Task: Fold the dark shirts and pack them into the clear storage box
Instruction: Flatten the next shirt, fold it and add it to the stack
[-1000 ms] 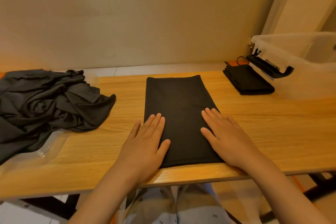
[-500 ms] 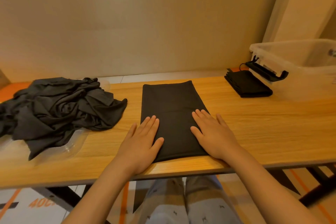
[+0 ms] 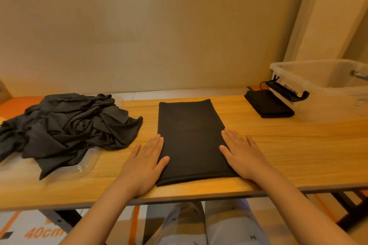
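Shirt (image 3: pixel 190 137) lies folded between my flat hands, left hand (image 3: pixel 144 162) and right hand (image 3: pixel 242 154) pressing its side edges; soft, light, floppy, so I'd lift from underneath.

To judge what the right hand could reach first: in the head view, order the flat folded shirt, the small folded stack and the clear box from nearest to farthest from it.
1. Flat folded shirt: centre, its right edge under the right hand.
2. Small folded stack: farther back on the right, beside the box.
3. Clear box: far right, just beyond the stack.
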### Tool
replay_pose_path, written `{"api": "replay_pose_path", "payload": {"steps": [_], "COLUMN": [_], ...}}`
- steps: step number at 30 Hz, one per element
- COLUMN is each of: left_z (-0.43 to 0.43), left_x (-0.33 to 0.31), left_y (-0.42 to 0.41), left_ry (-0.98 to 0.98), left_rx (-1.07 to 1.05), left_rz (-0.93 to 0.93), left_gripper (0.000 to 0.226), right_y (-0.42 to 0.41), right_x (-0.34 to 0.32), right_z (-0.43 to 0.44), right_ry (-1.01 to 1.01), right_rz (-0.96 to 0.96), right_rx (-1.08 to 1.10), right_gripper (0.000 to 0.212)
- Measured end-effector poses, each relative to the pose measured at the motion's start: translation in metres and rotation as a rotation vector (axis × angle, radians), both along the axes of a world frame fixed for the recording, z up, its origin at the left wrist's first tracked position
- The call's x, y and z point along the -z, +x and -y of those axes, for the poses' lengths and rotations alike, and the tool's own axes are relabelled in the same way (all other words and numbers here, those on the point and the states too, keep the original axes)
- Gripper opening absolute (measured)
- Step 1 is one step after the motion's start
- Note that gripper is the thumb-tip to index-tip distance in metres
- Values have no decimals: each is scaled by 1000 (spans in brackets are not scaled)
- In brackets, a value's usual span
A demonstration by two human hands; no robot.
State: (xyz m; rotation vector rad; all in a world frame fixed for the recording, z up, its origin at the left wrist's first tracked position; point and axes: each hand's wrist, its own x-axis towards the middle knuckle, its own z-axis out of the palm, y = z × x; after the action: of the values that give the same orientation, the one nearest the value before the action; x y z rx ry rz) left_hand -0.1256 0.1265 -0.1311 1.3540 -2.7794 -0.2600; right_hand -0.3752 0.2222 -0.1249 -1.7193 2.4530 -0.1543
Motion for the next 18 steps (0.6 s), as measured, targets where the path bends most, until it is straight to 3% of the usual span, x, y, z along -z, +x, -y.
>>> {"api": "replay_pose_path", "payload": {"steps": [2,5,7,12,15,18], "left_z": [0,-3,-6,7,29,59], "left_x": [1,-1,-2,-21,-35,-33], "left_y": [-1,-3,-3,-21,-57,-88], "left_ry": [-9,-6,5,59,-47,-55], "left_rx": [-6,-39,-66,-59,33,66], "left_rz": [-18,-35,-82,-305,-233,-150], "left_gripper": [122,77,63,61,59,57], "right_y": [0,-2,-3,13,34,35], "right_x": [2,3,0,-24,-34,-28], "right_z": [1,1,0,29,68,103], "right_ry": [8,9,18,-133,-201,-140], "right_rz": [-14,11,58,76,9,-18], "right_rx": [17,31,29,-37,-197,-284], "right_gripper": [58,58,58,57,55,54]}}
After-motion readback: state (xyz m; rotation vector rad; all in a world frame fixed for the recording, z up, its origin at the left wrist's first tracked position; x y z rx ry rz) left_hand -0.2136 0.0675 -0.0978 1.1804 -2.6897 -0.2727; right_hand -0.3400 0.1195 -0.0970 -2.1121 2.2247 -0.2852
